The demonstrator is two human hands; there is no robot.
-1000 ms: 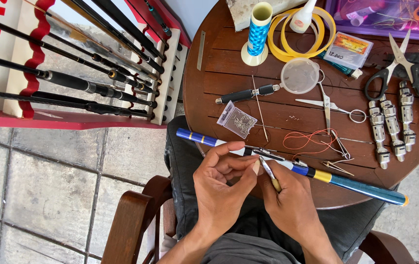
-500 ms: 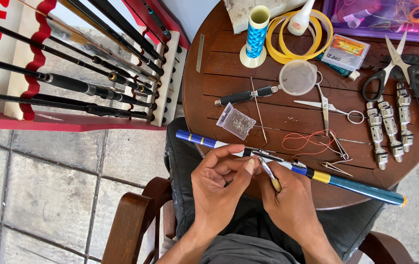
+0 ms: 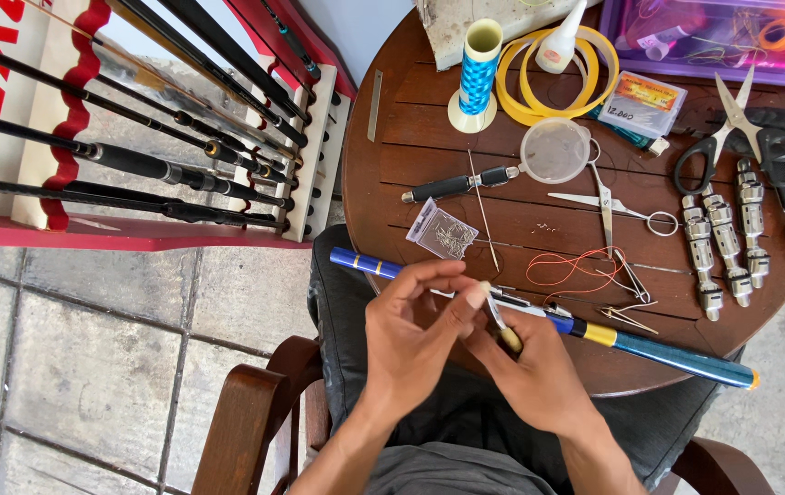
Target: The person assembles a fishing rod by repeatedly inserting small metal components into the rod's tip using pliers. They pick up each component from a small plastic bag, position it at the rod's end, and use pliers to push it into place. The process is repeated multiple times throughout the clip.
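A blue rod section (image 3: pixel 667 353) with yellow bands lies across my lap and the front edge of the round wooden table (image 3: pixel 429 156). My left hand (image 3: pixel 415 339) pinches the rod's middle from above with thumb and fingers. My right hand (image 3: pixel 534 380) holds a small thin tool with a pale wooden handle (image 3: pixel 502 325) against the rod, close to my left fingertips. A loose orange thread (image 3: pixel 566 270) lies on the table just beyond the rod.
On the table lie a magnifier (image 3: pixel 553 151), a blue thread spool (image 3: pixel 477 78), yellow rings (image 3: pixel 511 92), a glue bottle (image 3: pixel 562 46), scissors (image 3: pixel 731 128), metal reel seats (image 3: pixel 727 247), thin scissors (image 3: pixel 608 206) and a small bag (image 3: pixel 443 231). A red rack of dark rods (image 3: pixel 136 165) stands to the left.
My left fingers have shifted slightly along the rod and the small tool in my right hand has tilted more upright. The rod and the table items stay put.
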